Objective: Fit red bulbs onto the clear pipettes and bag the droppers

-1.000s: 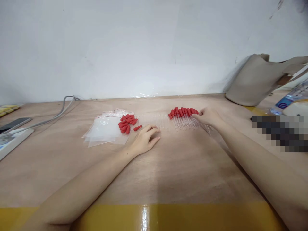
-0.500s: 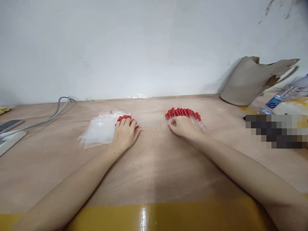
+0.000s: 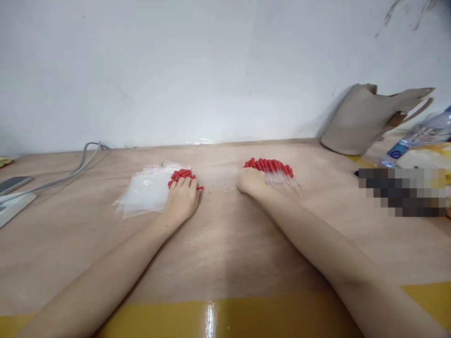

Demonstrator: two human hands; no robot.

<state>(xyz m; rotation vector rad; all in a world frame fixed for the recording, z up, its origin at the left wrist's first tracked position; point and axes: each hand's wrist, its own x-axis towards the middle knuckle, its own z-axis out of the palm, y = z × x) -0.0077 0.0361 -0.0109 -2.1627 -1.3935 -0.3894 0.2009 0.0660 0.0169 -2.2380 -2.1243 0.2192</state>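
Fingers of the left hand [image 3: 182,199] lie flat and slightly spread over a heap of loose red rubber bulbs [image 3: 181,174], fingertips resting on them; whether any bulb is pinched I cannot tell. Just beyond and to the left of those fingers a stack of clear zip bags [image 3: 144,192] fans out on the wooden table [image 3: 225,244], the bulbs lying on its near edge.

The right hand [image 3: 251,182] is curled, knuckles toward the camera, its fingertips hidden, so its grip cannot be read. It sits at the end of a row of bare glass tubes [image 3: 218,179] that runs between the two hands. To the right of its fingers lies a fanned row of finished droppers [image 3: 276,171], red caps away from the person, glass tips toward them.

Risks, as I judge them: the tubes are thin glass lying side by side, so a sideways push from either hand could roll or crack them. Loose bulbs could scatter off the slick bags if the left palm drags.
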